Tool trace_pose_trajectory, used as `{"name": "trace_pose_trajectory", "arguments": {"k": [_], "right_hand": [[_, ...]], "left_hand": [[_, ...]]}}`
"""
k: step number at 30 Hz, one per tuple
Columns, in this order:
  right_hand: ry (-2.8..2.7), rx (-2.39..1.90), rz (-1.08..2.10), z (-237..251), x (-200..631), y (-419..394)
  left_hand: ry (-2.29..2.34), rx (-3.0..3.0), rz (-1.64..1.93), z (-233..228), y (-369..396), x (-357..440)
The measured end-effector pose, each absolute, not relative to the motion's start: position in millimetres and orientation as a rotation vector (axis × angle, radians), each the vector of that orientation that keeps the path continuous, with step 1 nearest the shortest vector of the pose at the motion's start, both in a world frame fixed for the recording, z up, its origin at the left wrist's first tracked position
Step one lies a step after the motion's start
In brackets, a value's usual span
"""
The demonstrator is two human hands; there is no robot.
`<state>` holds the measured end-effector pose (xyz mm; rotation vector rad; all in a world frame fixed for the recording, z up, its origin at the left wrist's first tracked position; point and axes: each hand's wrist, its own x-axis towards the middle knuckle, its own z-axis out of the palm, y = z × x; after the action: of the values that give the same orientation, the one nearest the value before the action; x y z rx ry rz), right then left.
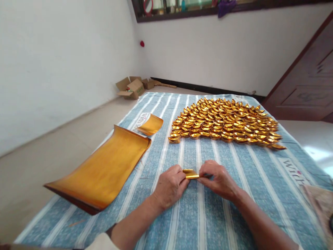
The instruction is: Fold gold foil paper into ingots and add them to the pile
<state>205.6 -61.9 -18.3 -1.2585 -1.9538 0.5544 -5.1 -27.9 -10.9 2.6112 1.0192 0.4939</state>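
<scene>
Between my two hands is a small folded piece of gold foil paper [191, 174], held just over the striped cloth. My left hand [171, 184] pinches its left end, the fingers curled closed. At the opposite end my right hand [218, 178] grips it between thumb and fingers. Both ends of the paper are hidden by the fingers. Beyond the hands, many boat-shaped gold paper ingots [221, 121] stand in close rows. A large stack of gold paper sheets [104, 166] with curled edges lies to the left, and a smaller curved gold sheet [152, 124] rests behind it.
A blue and white striped cloth [166, 222] covers the table. Open cardboard boxes [132, 88] sit on the floor by the far wall. A brown wooden door [304, 76] stands at the right. Some beige fabric [318, 201] lies at the table's right edge.
</scene>
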Motion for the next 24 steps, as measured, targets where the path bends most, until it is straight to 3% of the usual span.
{"name": "trace_pose_trajectory", "arguments": {"k": [7, 24], "right_hand": [[-1.907, -1.33, 0.371, -27, 200, -60], [-2.063, -1.452, 0.05, -27, 192, -66]], "left_hand": [[1.068, 2.436, 0.408, -1, -23, -1], [1.2, 2.648, 0.533, -18, -28, 6]]}}
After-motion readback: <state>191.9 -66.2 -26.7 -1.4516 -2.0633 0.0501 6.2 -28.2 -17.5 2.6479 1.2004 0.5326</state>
